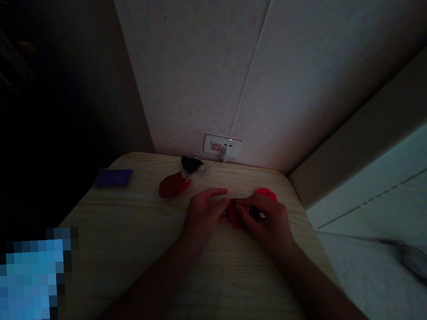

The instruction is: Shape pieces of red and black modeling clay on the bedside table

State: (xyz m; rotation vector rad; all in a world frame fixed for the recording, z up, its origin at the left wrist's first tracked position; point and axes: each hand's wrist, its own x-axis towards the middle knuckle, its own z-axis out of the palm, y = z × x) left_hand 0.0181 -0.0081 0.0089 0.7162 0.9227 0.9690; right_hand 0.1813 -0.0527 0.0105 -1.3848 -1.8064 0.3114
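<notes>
Between my two hands is a small dark red piece of modelling clay (235,217). My left hand (204,213) pinches its left side with thumb and fingers, while the index finger points out straight. On the other side, the thumb and fingers of my right hand (270,219) are closed on the same piece. A bright red round thing (267,193) lies just behind my right hand, which partly hides it. Beyond my left hand sits a larger dark red lump of clay (174,185) in torn clear wrapping. The dim light blurs fine detail.
A black lump (191,164) with crumpled wrapping lies near the wall. At the table's left edge is a purple packet (114,178). A wall socket (223,146) with a plug sits just above the back edge of the wooden table (157,249). A pale cabinet stands right.
</notes>
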